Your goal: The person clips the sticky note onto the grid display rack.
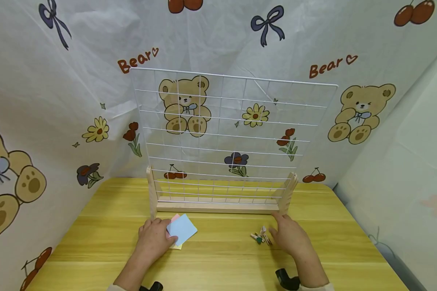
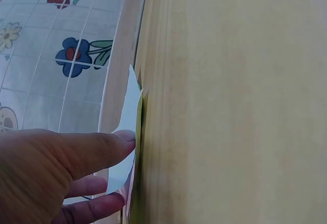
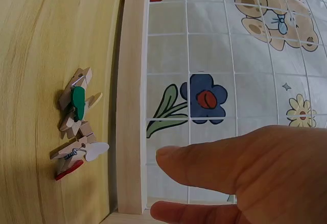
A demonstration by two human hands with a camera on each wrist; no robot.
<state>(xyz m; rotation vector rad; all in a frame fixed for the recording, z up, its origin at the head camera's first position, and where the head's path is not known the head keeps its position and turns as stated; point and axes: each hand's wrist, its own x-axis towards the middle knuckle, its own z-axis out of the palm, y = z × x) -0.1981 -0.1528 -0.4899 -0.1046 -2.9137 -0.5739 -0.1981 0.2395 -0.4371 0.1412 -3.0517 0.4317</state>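
My left hand [image 1: 154, 238] rests at the left edge of a small stack of paper notes, thumb and fingertips touching it. A light blue note [image 1: 183, 229] lies on top, with a pink note [image 1: 175, 217] and a yellow note [image 1: 177, 247] showing beneath. In the left wrist view the blue note [image 2: 131, 94] bows slightly. My right hand [image 1: 291, 236] holds nothing; its fingers reach toward the rack's right foot, just right of several small wooden clothespins [image 1: 263, 236]. Green, red and white pieces show on the clothespins [image 3: 76, 104] in the right wrist view.
Behind both hands a white wire grid rack [image 1: 222, 121] stands upright in a wooden base [image 1: 218, 207]. The yellow wood-grain table [image 1: 218, 262] meets a printed bear cloth [image 1: 225, 36] at the back. Black devices [image 1: 287, 279] sit at both wrists.
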